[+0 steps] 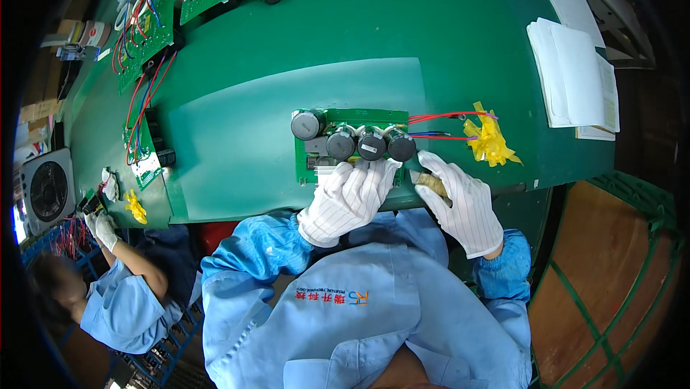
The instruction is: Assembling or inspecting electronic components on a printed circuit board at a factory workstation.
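In front of me a green circuit board (pixel 352 116) lies flat, carrying several large black cylindrical capacitors (pixel 340 145). White striped gloves cover both my hands. My left hand (pixel 348 195) is closed over the board's near edge, its fingers against the parts below the capacitors; they hide that part of the board. Just right of the board, my right hand (pixel 463 202) curls round a tan, rounded object (pixel 433 185), mostly hidden in the palm, whose kind I cannot make out. Red and blue wires (pixel 438 116) run from the board's right side toward crumpled yellow tape-like pieces (pixel 490 141).
A translucent sheet (pixel 237 130) lies under the board on the green table (pixel 345 30). More wired circuit boards (pixel 147 44) stand at the far left. Papers (pixel 571 76) lie at the right. At left sits another person (pixel 129 303) in blue, near a fan (pixel 50 186).
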`<state>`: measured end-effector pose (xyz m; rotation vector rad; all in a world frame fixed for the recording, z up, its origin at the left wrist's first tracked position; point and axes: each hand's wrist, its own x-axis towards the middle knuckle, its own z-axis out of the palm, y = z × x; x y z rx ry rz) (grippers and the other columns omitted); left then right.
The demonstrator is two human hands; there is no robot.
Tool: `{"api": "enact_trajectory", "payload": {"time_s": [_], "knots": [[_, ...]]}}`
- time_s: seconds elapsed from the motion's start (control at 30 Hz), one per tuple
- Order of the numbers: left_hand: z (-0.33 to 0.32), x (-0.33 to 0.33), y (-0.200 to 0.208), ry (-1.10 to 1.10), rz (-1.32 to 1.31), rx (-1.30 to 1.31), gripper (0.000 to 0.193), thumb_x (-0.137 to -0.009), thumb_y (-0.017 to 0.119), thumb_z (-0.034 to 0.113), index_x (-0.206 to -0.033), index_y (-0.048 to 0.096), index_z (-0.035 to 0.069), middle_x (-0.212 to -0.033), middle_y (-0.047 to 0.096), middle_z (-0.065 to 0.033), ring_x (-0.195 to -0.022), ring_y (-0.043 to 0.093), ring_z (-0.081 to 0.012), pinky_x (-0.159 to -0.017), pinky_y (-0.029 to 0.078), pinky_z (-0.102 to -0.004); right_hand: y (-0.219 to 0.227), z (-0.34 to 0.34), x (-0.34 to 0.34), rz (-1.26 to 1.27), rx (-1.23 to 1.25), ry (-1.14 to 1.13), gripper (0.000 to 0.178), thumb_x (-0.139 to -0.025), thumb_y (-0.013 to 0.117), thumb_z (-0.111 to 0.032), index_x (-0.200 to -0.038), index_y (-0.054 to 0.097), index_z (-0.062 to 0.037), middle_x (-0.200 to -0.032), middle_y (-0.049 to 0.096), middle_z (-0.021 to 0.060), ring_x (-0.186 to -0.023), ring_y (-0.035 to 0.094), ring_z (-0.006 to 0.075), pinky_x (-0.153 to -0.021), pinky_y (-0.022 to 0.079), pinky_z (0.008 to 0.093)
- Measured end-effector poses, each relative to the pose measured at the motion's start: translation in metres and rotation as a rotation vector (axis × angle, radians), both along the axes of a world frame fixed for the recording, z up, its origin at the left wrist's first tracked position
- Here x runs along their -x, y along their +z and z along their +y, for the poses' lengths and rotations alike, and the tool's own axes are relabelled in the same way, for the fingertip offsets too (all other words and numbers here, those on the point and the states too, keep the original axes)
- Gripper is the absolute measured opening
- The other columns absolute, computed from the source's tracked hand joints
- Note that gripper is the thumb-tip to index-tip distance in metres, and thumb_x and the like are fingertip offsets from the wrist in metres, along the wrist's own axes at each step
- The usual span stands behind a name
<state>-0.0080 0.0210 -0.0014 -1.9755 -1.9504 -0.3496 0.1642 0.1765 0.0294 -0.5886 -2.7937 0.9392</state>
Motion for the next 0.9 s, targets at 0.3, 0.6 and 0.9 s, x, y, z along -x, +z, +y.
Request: {"api": "enact_trajectory", "payload": {"time_s": [0.3,0.6,0.9], "knots": [[-0.008,-0.001,-0.011,-0.08,0.027,-0.042,0.036,-0.078,0.072,0.013,-0.113,0.07,0.006,-0.093,0.067,-0.0042,-0.086,0.065,-0.0182,-0.067,0.05,-0.0338,0.001,0.0,0.008,-0.042,-0.238,0.099,0.043,-0.092,0.065,-0.023,-0.133,0.058,-0.0137,-0.074,0.051,0.0047,-0.061,0.058,0.0199,-0.053,0.044,0.0357],[-0.01,0.001,-0.018,-0.113,0.142,-0.111,0.029,-0.079,0.069,0.016,-0.108,0.074,0.01,-0.092,0.067,-0.0014,-0.091,0.065,-0.0185,-0.063,0.046,-0.032,-0.004,0.0,0.004,-0.116,-0.289,0.191,0.046,-0.091,0.062,-0.02,-0.137,0.058,-0.0183,-0.073,0.048,0.0046,-0.056,0.056,0.0189,-0.048,0.042,0.0342],[-0.009,0.002,-0.02,-0.13,0.11,-0.067,0.042,-0.077,0.062,0.017,-0.117,0.067,0.002,-0.097,0.063,-0.0047,-0.09,0.063,-0.0194,-0.063,0.046,-0.0275,-0.011,0.004,0.003,-0.131,-0.383,0.232,0.05,-0.089,0.06,-0.015,-0.139,0.058,-0.0194,-0.07,0.044,0.0038,-0.053,0.052,0.0178,-0.047,0.041,0.0339]]}}
